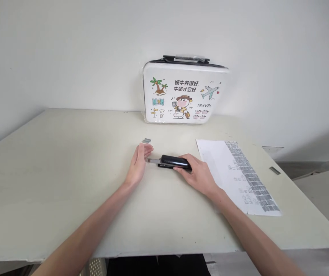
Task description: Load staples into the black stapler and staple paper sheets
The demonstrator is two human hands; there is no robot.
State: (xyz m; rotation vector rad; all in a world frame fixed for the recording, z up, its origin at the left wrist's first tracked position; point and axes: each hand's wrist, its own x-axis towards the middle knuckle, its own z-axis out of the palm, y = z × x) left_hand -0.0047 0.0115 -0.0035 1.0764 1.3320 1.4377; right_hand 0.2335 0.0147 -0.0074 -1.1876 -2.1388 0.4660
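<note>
A black stapler (171, 161) lies crosswise near the middle of the table, and my right hand (197, 172) is closed around its right end. From its left end a grey metal staple tray (153, 161) sticks out. My left hand (137, 164) is at the tip of that tray, fingers stretched out and the palm turned towards it; whether they touch I cannot tell. Just beyond the left fingertips lie a few grey strips of staples (146, 140).
A white case (185, 94) with cartoon prints and a black handle stands against the wall. Right of my right hand lies a printed paper sheet (218, 165) with a band of grey marks. A single grey strip (274, 170) is near the table's right edge.
</note>
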